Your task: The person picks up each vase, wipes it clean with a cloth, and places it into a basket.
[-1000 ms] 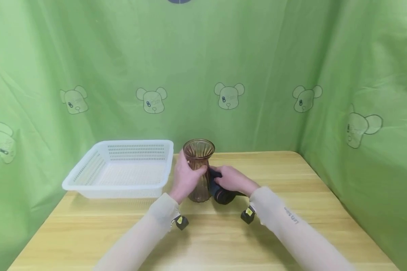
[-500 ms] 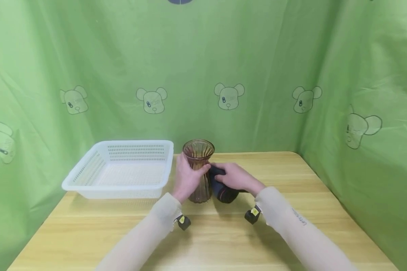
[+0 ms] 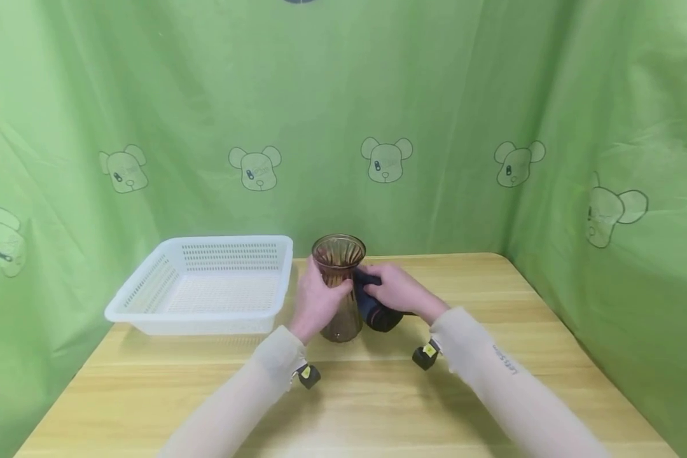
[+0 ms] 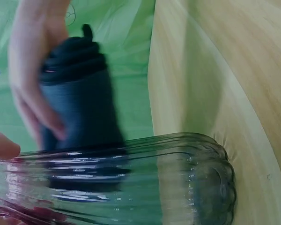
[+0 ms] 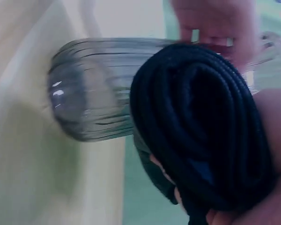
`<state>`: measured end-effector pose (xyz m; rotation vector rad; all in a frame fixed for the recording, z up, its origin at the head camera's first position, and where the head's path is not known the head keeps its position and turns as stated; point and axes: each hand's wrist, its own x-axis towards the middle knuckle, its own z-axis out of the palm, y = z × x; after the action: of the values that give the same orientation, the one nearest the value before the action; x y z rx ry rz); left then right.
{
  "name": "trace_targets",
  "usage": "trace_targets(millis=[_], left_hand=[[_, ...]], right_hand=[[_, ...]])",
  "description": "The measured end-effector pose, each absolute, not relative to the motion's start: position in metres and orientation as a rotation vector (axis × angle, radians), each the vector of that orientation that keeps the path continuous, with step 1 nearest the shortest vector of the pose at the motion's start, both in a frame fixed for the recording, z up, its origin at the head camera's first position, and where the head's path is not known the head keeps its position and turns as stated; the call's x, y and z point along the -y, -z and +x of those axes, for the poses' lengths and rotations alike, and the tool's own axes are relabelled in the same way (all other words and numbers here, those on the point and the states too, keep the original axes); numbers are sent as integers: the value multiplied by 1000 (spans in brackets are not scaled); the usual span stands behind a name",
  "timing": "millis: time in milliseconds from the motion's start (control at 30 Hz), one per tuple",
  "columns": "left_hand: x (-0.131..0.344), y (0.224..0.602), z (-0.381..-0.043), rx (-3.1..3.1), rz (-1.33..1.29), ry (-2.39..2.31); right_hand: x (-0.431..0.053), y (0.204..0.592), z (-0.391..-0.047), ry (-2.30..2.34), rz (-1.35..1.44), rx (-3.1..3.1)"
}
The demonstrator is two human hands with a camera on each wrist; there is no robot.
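My left hand grips the upper part of a ribbed, brownish-pink glass vase, thumb in front. The vase's flared mouth faces up, and its base is at the tabletop; whether it touches the wood I cannot tell. In my right hand is a rolled dark navy cloth, held against or very near the vase's right side. The right wrist view looks onto the end of the cloth roll, with its layers folded over each other. Through the glass vase, part of the cloth shows in the left wrist view.
A white perforated plastic basket stands on the left of the wooden table, with nothing visible inside. Green curtains with bear-head drawings hang behind the table and along both sides.
The right hand and the rolled cloth have gone slightly up along the vase's side. The vase has shifted a little to the right, still in the left hand.
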<state>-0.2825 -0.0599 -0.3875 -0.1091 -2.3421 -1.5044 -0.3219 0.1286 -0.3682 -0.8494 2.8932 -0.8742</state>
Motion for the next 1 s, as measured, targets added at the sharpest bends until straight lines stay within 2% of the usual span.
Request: trace_targets(millis=[233,400,1000], left_hand=[[57,387,-283,2356,-51,1500],[56,388,-282,2351,-36,1524],[56,387,-283,2305,-106,1578]], right_hand=[[-129,404,-324,708,-793,-2820],[-131,412,-323,732,-767,-2784],[-132,353,-320,1132,-721,-2848]])
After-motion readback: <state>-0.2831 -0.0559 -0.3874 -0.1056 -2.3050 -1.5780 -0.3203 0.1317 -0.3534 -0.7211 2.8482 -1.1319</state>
